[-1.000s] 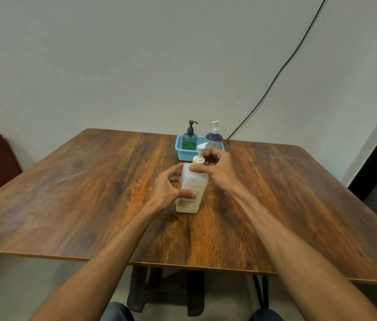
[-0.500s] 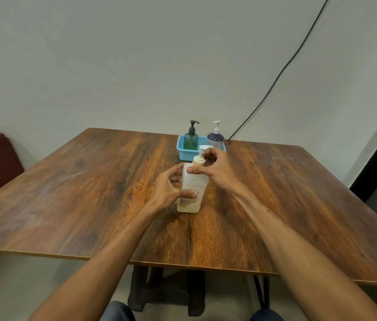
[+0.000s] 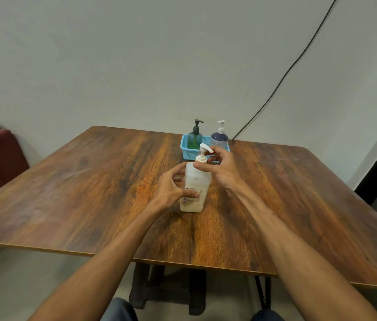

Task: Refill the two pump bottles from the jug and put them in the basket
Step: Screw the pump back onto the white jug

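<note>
The white square plastic jug (image 3: 194,188) stands at the middle of the brown wooden table (image 3: 90,181). My left hand (image 3: 171,188) grips its body and my right hand (image 3: 220,167) pinches its pump collar. The green pump bottle (image 3: 195,137) and purple pump bottle (image 3: 219,139) stand in the blue plastic basket (image 3: 187,154) behind. I judge I'm turning the collar; next, brace and twist.

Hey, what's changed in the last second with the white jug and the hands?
Very little. The right hand shifted its fingers slightly round the pump collar of the white jug, as if twisting it. Nothing taken or let go. The left hand still grips the jug's body; the green bottle and purple bottle stay in the blue basket.
</note>
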`<state>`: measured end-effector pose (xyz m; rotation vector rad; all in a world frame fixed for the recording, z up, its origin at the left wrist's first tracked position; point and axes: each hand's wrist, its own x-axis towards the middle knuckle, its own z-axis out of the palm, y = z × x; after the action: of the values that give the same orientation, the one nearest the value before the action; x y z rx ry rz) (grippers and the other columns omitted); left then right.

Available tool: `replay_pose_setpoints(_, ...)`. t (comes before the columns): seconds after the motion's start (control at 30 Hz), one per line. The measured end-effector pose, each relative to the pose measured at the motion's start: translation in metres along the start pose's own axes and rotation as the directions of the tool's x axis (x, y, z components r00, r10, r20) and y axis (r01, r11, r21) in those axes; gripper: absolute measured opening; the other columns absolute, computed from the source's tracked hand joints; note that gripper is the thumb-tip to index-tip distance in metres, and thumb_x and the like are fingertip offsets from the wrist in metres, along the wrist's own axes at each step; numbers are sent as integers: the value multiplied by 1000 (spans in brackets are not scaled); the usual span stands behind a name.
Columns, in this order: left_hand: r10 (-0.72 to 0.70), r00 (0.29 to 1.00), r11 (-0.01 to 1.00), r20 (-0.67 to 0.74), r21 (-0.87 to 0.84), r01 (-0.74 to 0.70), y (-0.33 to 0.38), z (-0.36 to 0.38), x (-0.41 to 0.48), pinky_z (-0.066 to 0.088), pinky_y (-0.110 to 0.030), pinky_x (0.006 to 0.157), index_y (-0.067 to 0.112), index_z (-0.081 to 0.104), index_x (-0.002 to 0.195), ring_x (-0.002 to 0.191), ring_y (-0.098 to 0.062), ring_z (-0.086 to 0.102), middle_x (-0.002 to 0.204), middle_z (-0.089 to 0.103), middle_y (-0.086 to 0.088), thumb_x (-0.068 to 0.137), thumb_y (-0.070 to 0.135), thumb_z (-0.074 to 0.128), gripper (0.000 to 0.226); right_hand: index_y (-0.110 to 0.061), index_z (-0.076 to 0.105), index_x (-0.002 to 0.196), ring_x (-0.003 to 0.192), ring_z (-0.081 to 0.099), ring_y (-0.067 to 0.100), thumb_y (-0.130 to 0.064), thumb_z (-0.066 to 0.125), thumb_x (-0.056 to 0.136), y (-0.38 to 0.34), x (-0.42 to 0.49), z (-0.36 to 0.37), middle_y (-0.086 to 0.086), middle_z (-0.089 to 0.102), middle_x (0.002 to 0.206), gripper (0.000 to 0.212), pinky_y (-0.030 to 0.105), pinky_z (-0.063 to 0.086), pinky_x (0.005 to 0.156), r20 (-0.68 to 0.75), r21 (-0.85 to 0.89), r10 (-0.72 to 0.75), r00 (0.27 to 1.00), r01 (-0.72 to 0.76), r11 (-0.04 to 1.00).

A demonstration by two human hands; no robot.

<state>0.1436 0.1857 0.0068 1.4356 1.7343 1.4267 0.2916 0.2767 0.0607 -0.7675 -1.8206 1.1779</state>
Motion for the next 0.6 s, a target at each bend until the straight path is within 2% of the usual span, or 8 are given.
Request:
replay_pose_setpoints(0.07, 5, 1000, 1000, 0, 9, -5, -1, 1, 0, 55, -42, 95, 22, 47, 144, 113, -18, 61, 127, 63, 0, 62, 16, 92, 94, -15, 69, 113, 99, 63, 11, -10, 83, 79, 0, 1, -2, -5, 68, 105, 37, 35, 58, 88, 5, -3, -1, 1000, 1, 1000)
replay_pose_setpoints(0.1, 7, 1000, 1000, -3, 11, -7, -1, 1, 0, 55, -43, 94, 22, 47, 145, 113, -19, 61, 128, 63, -1, 62, 16, 92, 94, -14, 70, 108, 96, 64, 11, -9, 85, 77, 0, 2, -1, -5, 68, 102, 34, 35, 57, 86, -5, -22, -17, 1000, 17, 1000)
replay_pose_setpoints(0.23, 19, 1000, 1000, 3, 8, -19, 0, 1, 0, 56, -38, 92, 23, 47, 144, 113, -19, 61, 125, 63, 0, 62, 14, 92, 94, -15, 62, 92, 77, 57, 8, -19, 95, 64, 2, 3, 5, -5, 63, 86, 43, 23, 52, 68, -60, -75, -77, 995, 73, 995)
replay_pose_setpoints(0.33, 19, 1000, 1000, 4, 3, -19, 2, 1, -1, 55, -35, 91, 22, 48, 144, 112, -17, 60, 124, 63, 0, 62, 14, 92, 93, -16, 61, 101, 86, 59, 11, -20, 94, 64, 2, 4, 3, -1, 64, 96, 50, 23, 53, 75, -22, -21, -36, 999, 35, 999)
replay_pose_setpoints(0.43, 13, 1000, 1000, 5, 2, -13, 0, 0, 0, 55, -41, 95, 20, 47, 144, 112, -18, 61, 127, 62, -1, 62, 15, 92, 93, -14, 65, 112, 101, 66, 14, -7, 88, 72, -1, 4, -7, 2, 70, 109, 46, 25, 56, 86, 64, 34, -16, 998, 14, 999)
replay_pose_setpoints(0.5, 14, 1000, 1000, 10, 1, -14, 0, 0, 0, 55, -42, 95, 20, 47, 144, 112, -18, 61, 126, 63, -1, 62, 15, 92, 94, -14, 69, 103, 97, 68, 13, 0, 86, 72, 0, 4, -8, -1, 72, 102, 38, 28, 58, 85, 41, 29, -20, 999, 19, 999)
replay_pose_setpoints(0.6, 18, 1000, 1000, 13, -13, -18, -2, -1, 0, 55, -41, 94, 19, 47, 144, 111, -18, 62, 123, 64, -1, 60, 15, 93, 95, -12, 65, 95, 81, 62, 10, -5, 91, 65, -2, 4, 1, -2, 67, 91, 41, 23, 56, 73, -30, -32, -49, 998, 48, 998)
